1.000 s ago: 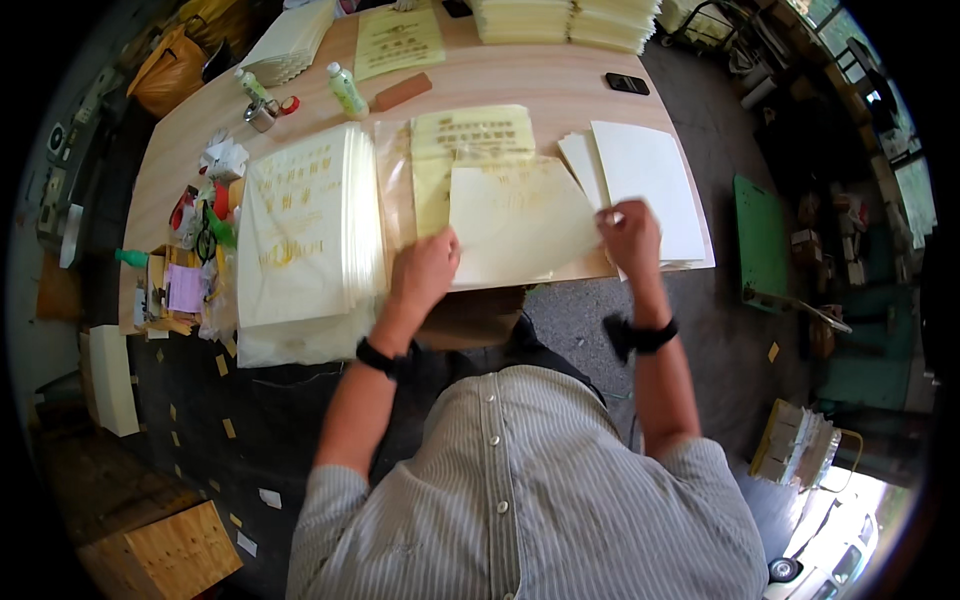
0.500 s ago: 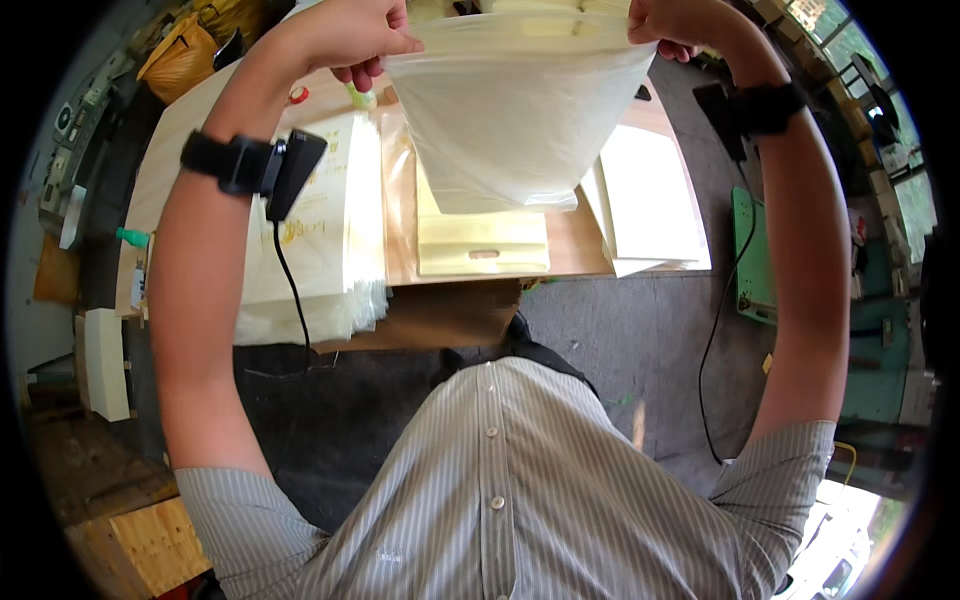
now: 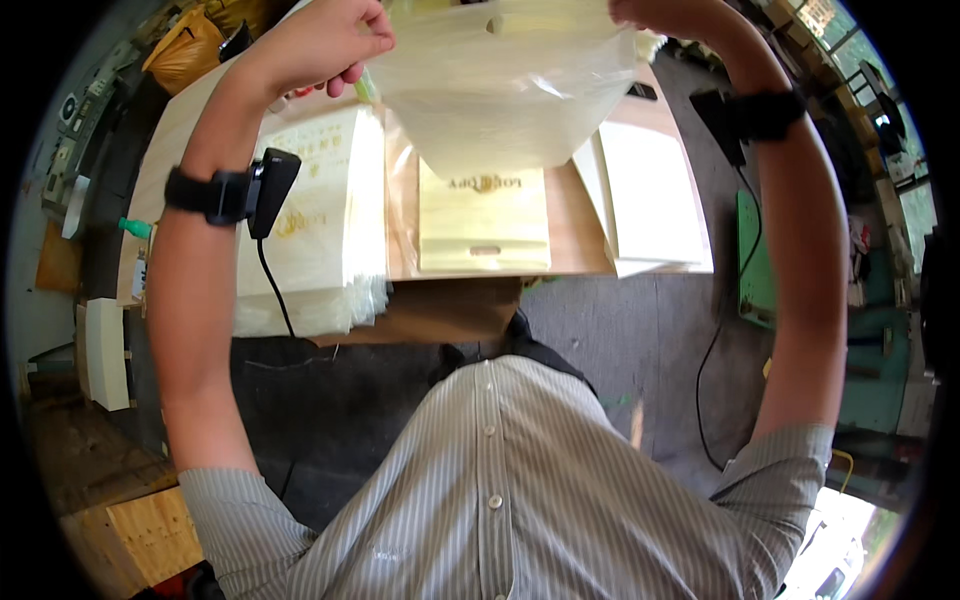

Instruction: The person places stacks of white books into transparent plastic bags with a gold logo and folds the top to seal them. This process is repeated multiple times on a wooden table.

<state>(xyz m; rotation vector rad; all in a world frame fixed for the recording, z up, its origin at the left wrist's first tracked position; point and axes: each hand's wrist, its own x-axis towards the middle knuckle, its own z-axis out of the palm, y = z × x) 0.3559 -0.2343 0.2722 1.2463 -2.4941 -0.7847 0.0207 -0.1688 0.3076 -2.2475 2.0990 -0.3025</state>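
A milky translucent plastic bag (image 3: 500, 95) hangs spread between my hands above the table. My left hand (image 3: 335, 45) pinches at its left edge with fingers curled. At the upper right, my right hand (image 3: 670, 12) closes on the other edge, partly cut off by the picture's top. An oval handle hole shows near the bag's upper part. Below the bag lies a pale yellow stack of flat bags (image 3: 484, 220), with dark print and a handle hole facing me. Left of it rests a thick pile of clear-white bags (image 3: 310, 240) with gold print, their edges fanned out.
White boards or sheets (image 3: 655, 200) lie on the table's right, beside a dark flat object (image 3: 642, 91). An orange sack (image 3: 184, 50) stands at the far left. Brown cardboard (image 3: 450, 312) sits under the front edge. Cables (image 3: 268, 290) hang from bands on my forearms.
The bag has been raised and moved slightly away, uncovering more of the yellow stack and its print. Its handle hole now shows. Both hands have shifted slightly left.
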